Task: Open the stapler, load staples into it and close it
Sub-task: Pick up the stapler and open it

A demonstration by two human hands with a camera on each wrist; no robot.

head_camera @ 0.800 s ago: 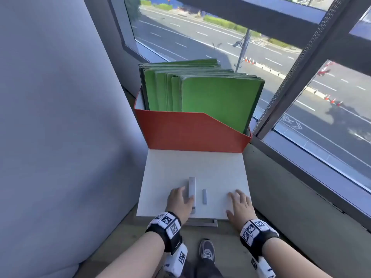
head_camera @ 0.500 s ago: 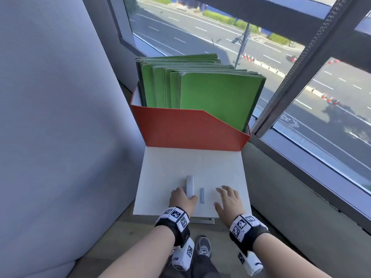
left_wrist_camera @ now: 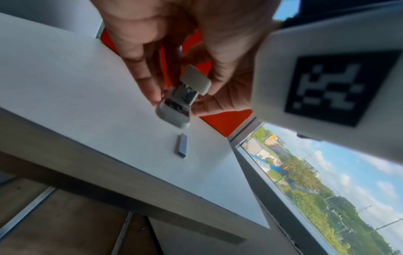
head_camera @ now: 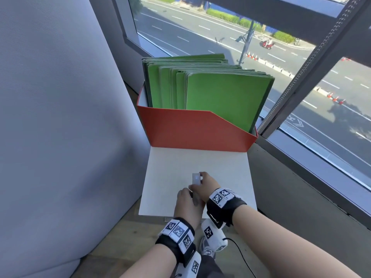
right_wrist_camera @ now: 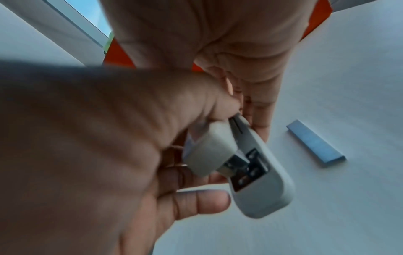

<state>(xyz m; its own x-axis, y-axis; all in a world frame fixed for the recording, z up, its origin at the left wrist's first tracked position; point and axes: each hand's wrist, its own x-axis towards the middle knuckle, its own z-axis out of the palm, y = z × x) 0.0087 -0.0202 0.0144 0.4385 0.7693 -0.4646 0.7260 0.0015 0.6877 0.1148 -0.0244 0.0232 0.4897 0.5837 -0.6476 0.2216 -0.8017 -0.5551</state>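
A small grey stapler (head_camera: 196, 178) sits at the front middle of the white table (head_camera: 170, 167), held by both hands. My left hand (head_camera: 187, 201) grips its near end, fingers curled round it (left_wrist_camera: 144, 75). My right hand (head_camera: 207, 183) reaches over from the right and pinches the far part (right_wrist_camera: 259, 124). The stapler's grey cover (left_wrist_camera: 195, 81) is tilted up from its base (left_wrist_camera: 174, 112), and the metal magazine (right_wrist_camera: 246, 165) shows between them. A strip of staples (left_wrist_camera: 181, 146) lies flat on the table just beside the stapler (right_wrist_camera: 316, 143). The head view hides the strip under my right hand.
A red file box (head_camera: 196, 131) full of green folders (head_camera: 224, 97) stands at the back of the table. A grey partition (head_camera: 60, 117) is on the left, a window sill (head_camera: 311, 187) on the right. The table's front edge is just below my wrists.
My right hand left the table's right side and took hold of the stapler. My left hand closed round its near end. The stapler's cover now tilts up from the base.
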